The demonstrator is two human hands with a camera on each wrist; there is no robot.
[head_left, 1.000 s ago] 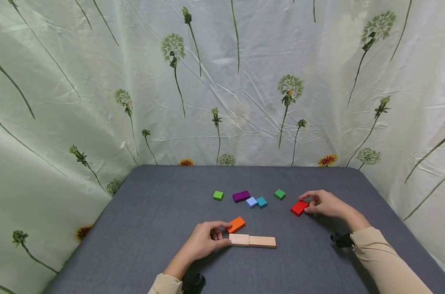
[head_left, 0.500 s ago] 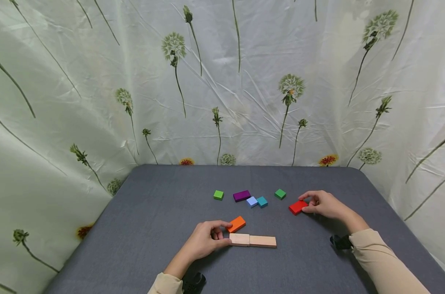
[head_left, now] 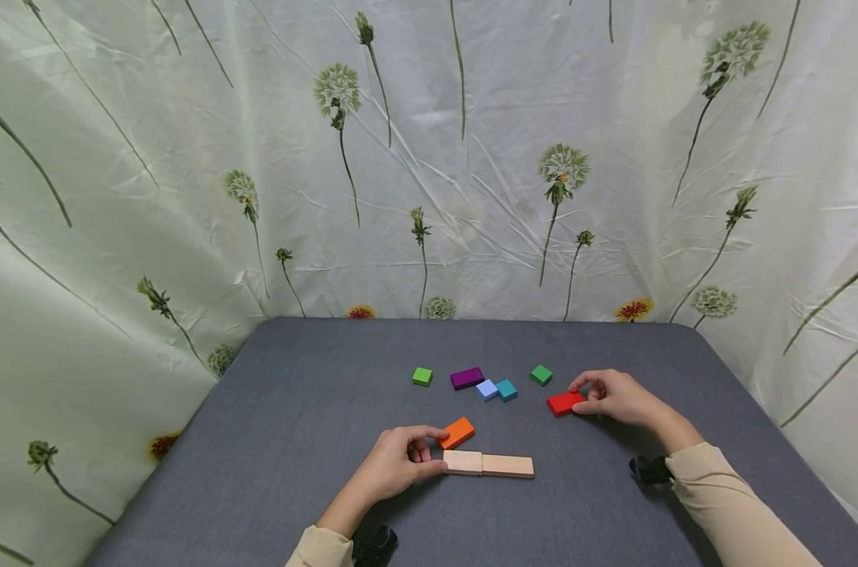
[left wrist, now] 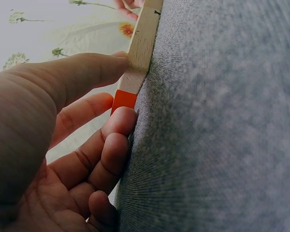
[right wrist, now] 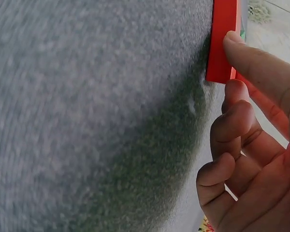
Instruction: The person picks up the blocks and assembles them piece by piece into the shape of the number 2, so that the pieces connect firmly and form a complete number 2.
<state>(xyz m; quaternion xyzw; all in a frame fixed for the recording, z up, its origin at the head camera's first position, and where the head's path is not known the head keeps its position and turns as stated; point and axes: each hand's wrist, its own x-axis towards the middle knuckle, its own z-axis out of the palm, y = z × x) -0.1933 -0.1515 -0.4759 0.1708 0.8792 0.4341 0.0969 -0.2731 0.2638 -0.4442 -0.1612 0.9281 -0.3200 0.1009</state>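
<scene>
In the head view, my left hand (head_left: 393,466) holds the near left end of an orange block (head_left: 460,431). Its index finger lies on that block, while the thumb touches the left end of a short plain wooden block (head_left: 462,462). A longer plain wooden block (head_left: 508,466) continues the line rightward, end to end with the short one. The left wrist view shows the orange end (left wrist: 123,99) beside the curled fingers. Farther right, my right hand (head_left: 616,398) pinches a red block (head_left: 565,404) by its right end, between thumb and fingers. The right wrist view shows the red block (right wrist: 224,43) close to the cloth.
Behind lie a light green block (head_left: 422,376), a purple block (head_left: 467,379), a light blue block (head_left: 487,390), a teal block (head_left: 507,390) and a dark green block (head_left: 541,375). The grey cloth table (head_left: 294,441) meets a flower-printed curtain (head_left: 471,157).
My right hand has moved a little to the left with the red block, which has turned from slanted to more sideways. The left hand and the other blocks have stayed put.
</scene>
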